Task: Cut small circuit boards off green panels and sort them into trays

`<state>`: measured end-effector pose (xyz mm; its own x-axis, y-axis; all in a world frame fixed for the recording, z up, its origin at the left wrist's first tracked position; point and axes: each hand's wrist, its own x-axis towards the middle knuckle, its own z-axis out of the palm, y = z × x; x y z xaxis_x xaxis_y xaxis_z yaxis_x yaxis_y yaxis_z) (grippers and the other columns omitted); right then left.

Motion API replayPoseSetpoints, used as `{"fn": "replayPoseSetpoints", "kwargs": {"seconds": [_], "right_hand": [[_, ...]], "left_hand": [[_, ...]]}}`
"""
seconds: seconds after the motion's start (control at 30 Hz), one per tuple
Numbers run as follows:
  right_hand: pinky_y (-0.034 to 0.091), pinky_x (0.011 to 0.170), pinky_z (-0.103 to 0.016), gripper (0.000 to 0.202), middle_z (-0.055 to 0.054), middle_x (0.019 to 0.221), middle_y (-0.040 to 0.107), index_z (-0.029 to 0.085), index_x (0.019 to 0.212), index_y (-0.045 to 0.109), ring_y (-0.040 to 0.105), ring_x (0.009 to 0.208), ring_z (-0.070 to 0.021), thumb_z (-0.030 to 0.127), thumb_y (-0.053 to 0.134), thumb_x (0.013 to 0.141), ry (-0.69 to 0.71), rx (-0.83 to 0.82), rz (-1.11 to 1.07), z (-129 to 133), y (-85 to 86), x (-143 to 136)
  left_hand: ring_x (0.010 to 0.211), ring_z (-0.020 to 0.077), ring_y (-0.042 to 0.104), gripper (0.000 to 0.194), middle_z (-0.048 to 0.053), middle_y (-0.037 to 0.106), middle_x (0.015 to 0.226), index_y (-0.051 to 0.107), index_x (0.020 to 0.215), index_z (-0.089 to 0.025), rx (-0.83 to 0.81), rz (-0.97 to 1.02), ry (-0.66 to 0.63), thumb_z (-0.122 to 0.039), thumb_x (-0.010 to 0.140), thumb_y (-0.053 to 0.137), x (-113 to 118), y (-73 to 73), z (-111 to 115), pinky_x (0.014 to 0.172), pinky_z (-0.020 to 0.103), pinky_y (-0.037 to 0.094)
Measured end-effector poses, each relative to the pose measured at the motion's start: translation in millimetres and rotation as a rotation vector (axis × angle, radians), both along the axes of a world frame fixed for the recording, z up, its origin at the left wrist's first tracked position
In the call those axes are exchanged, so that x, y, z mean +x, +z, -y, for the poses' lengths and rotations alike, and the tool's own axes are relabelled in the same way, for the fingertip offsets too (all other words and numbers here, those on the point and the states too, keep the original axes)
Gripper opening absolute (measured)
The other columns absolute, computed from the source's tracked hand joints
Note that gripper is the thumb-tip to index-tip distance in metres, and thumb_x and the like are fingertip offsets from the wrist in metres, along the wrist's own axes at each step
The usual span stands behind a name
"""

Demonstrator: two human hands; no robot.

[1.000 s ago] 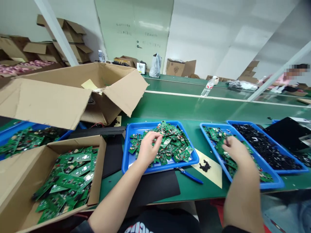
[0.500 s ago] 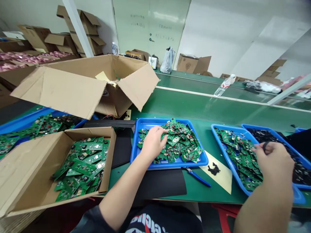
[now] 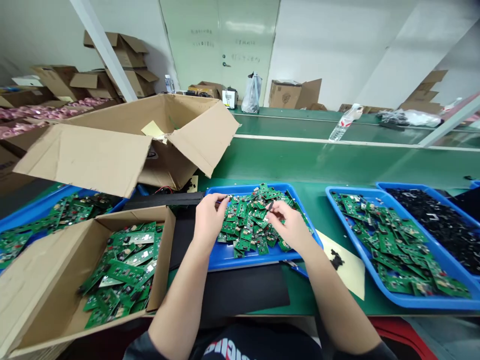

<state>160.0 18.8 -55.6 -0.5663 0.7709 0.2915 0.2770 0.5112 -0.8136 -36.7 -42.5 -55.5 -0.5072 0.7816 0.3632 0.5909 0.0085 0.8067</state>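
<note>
My right hand (image 3: 288, 225) is over the middle blue tray (image 3: 225, 260), its thumb and finger closed on a small black piece (image 3: 270, 206). Above the tray's left side, my left hand (image 3: 209, 219) has its thumb and forefinger pinched together; what lies between them is too small to make out. Beneath both hands is a loose heap of green circuit boards (image 3: 245, 232). A pair of blue-handled pliers or cutters (image 3: 298, 270) lies partly under the tray's front edge. Beside it, black bits (image 3: 336, 260) rest on a yellow sheet (image 3: 354, 275).
To the right stand another tray of circuit boards (image 3: 393, 240) and a tray of black parts (image 3: 431, 212). An open carton of boards (image 3: 127, 270) is at left, a larger open carton (image 3: 187, 135) behind. A black sheet (image 3: 247, 290) lies in front; a bottle (image 3: 345, 122) stands behind.
My right hand has moved left from the right-hand trays to the middle tray, carrying a black piece. My left hand has shifted left to that tray's left side.
</note>
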Motion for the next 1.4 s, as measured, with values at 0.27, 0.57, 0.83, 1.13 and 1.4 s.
{"fn": "replayPoseSetpoints", "kwargs": {"seconds": [0.27,0.57,0.83,1.13,1.4], "right_hand": [[0.051,0.068,-0.029,0.025,-0.002,0.088,0.056,0.022,0.088,0.044,0.057,0.075,-0.0136,0.033,0.061,0.073,0.029,-0.334,-0.342,2.7,-18.5,-6.5],[0.054,0.066,-0.031,0.025,0.001,0.076,0.051,0.022,0.082,0.041,0.059,0.065,-0.0129,0.035,0.061,0.073,-0.095,-0.361,-0.495,6.3,-19.0,-10.4],[0.051,0.076,-0.04,0.011,-0.008,0.093,0.062,0.025,0.08,0.045,0.06,0.09,-0.0204,0.015,0.05,0.079,-0.113,0.439,-0.232,8.0,-26.0,-5.9],[0.051,0.074,-0.039,0.012,-0.008,0.091,0.061,0.024,0.083,0.045,0.06,0.089,-0.0208,0.016,0.052,0.077,-0.02,0.378,-0.319,12.3,-17.4,-2.2],[0.05,0.067,-0.03,0.015,-0.002,0.082,0.055,0.023,0.087,0.045,0.057,0.072,-0.0147,0.03,0.055,0.078,-0.057,-0.139,-0.379,13.6,-13.1,-3.8]], "left_hand": [[0.054,0.0085,0.057,0.024,-0.003,0.056,0.063,0.058,0.071,-0.014,-0.034,0.836,-0.324,-0.034,0.063,0.07,23.9,15.9,2.6,0.057,0.022,0.047],[0.063,0.0094,0.062,0.03,-0.003,0.06,0.07,0.055,0.092,-0.017,-0.006,1.089,-0.368,-0.026,0.066,0.068,37.6,11.6,-1.7,0.065,0.022,0.049],[0.079,0.0121,0.062,0.044,0.003,0.063,0.095,0.047,0.111,-0.021,-0.011,1.129,-0.423,-0.027,0.071,0.065,57.2,0.9,-2.2,0.078,0.03,0.049],[0.084,0.0136,0.062,0.057,0.003,0.066,0.095,0.045,0.124,-0.024,0.01,1.111,-0.438,-0.022,0.07,0.064,52.1,5.6,0.7,0.075,0.025,0.048],[0.079,0.0135,0.061,0.038,0.001,0.064,0.089,0.056,0.103,-0.021,0.081,0.999,-0.379,-0.024,0.067,0.067,56.8,2.5,0.6,0.072,0.027,0.05]]}}
